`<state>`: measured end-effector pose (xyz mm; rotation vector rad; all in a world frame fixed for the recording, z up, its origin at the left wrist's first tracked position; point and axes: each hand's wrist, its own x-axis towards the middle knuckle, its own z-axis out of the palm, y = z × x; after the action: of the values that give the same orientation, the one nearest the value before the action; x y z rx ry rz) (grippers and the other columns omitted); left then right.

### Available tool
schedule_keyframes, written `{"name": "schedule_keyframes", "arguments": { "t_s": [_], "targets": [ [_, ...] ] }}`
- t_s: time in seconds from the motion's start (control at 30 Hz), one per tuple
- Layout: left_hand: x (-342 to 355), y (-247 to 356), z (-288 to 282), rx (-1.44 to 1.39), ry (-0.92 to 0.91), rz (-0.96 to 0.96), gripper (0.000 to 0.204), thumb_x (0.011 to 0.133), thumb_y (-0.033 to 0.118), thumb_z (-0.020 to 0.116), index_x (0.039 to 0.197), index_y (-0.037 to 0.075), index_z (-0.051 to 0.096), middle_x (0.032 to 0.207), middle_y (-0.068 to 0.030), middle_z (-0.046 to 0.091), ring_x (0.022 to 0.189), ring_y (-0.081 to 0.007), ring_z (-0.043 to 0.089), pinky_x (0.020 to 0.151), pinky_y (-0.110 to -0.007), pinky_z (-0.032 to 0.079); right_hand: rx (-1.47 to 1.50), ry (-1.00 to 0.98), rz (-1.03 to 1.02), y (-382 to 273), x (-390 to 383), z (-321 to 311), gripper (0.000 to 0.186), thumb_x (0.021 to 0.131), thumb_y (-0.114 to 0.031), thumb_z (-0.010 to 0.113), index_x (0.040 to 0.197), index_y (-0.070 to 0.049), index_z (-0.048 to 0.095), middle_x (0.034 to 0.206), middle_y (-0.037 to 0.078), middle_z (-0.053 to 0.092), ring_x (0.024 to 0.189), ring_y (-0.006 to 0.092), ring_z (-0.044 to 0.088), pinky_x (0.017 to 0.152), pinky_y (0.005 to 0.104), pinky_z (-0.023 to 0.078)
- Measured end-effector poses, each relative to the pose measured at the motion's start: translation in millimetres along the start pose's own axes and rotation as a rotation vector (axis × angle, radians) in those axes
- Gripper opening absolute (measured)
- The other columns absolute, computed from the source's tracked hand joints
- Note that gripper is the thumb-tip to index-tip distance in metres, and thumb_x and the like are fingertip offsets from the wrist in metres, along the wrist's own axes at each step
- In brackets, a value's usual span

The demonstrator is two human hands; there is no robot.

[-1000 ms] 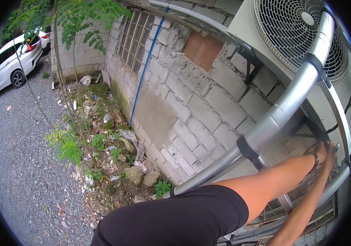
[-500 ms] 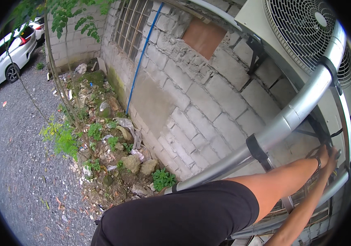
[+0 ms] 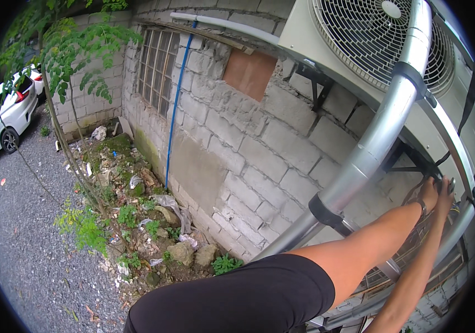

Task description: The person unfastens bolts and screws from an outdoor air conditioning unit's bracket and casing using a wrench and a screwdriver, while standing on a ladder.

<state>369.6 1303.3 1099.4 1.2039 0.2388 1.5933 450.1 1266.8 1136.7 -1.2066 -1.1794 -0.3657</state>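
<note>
Under a white air-conditioner unit [image 3: 379, 55], my left hand [image 3: 429, 193], with a dark band at the wrist, reaches to a black bracket [image 3: 406, 166] and dark cable. My right hand [image 3: 445, 194] is raised just beside it, its fingers curled round something small and dark that I cannot make out. The fingers of both hands are closed and partly hidden. A large silver ladder-like tube frame [image 3: 379, 139] with black joints runs diagonally in front of the unit, above my black-sleeved left arm.
A block wall [image 3: 265, 155] has a barred window [image 3: 157, 72], brown panel and blue pipe [image 3: 174, 122]. Left are thin trees [image 3: 60, 127], rubble with plants [image 3: 182, 252], gravel [image 3: 26, 233] and parked white cars [image 3: 1, 127].
The whole view has shifted left and down in the picture as my head moved, showing more wall above. Both hands remain at the same spot under the unit.
</note>
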Motion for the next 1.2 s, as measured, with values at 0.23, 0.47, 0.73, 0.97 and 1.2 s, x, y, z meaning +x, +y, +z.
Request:
{"name": "schedule_keyframes", "arguments": {
  "t_s": [0.23, 0.47, 0.73, 0.97, 1.2],
  "targets": [
    [-18, 13, -20, 0.066, -0.162, -0.141, 0.029, 0.1, 0.02, 0.056, 0.121, 0.0, 0.055, 0.118, -0.0239, 0.067, 0.111, -0.0391, 0.064, 0.091, -0.045, 0.051, -0.013, 0.022, -0.001, 21, -8, -7, 0.039, 0.101, -0.039, 0.063, 0.1, 0.0, 0.068, 0.09, 0.003, 0.065, 0.084, 0.0122, 0.057, 0.078, 0.0305, 0.047],
    [22, 46, -48, 0.143, -0.022, -0.003, 0.027, 0.099, 0.018, 0.056, 0.12, 0.001, 0.054, 0.114, -0.0248, 0.067, 0.1, -0.0376, 0.068, 0.086, -0.044, 0.054, 0.108, -0.017, -0.063, -37, 2, 47, 0.037, 0.101, -0.037, 0.063, 0.102, -0.001, 0.067, 0.091, 0.002, 0.064, 0.084, 0.0126, 0.056, 0.078, 0.0304, 0.047],
    [-10, 32, -28, 0.016, -0.17, -0.124, 0.022, 0.094, 0.016, 0.062, 0.112, 0.005, 0.057, 0.106, -0.023, 0.068, 0.094, -0.0337, 0.069, 0.078, -0.042, 0.055, 0.017, 0.003, -0.05, -4, -6, 3, 0.039, 0.101, -0.038, 0.064, 0.106, 0.001, 0.067, 0.093, 0.004, 0.065, 0.085, 0.0133, 0.057, 0.08, 0.0305, 0.047],
    [-27, 22, -24, 0.097, -0.156, -0.057, 0.019, 0.097, 0.017, 0.055, 0.111, 0.005, 0.06, 0.11, -0.0237, 0.068, 0.104, -0.0418, 0.066, 0.083, -0.048, 0.051, 0.018, -0.021, 0.044, 19, -11, -12, 0.04, 0.1, -0.038, 0.065, 0.108, 0.001, 0.068, 0.097, 0.004, 0.067, 0.088, 0.0128, 0.059, 0.082, 0.0302, 0.048],
    [-21, 30, -23, 0.073, -0.067, -0.039, 0.018, 0.097, 0.016, 0.056, 0.111, 0.004, 0.059, 0.108, -0.0206, 0.07, 0.104, -0.0409, 0.066, 0.085, -0.047, 0.052, 0.006, -0.023, 0.04, 14, 0, -9, 0.04, 0.1, -0.037, 0.065, 0.108, 0.002, 0.068, 0.097, 0.004, 0.068, 0.088, 0.0136, 0.06, 0.082, 0.0306, 0.048]
  ]
}}
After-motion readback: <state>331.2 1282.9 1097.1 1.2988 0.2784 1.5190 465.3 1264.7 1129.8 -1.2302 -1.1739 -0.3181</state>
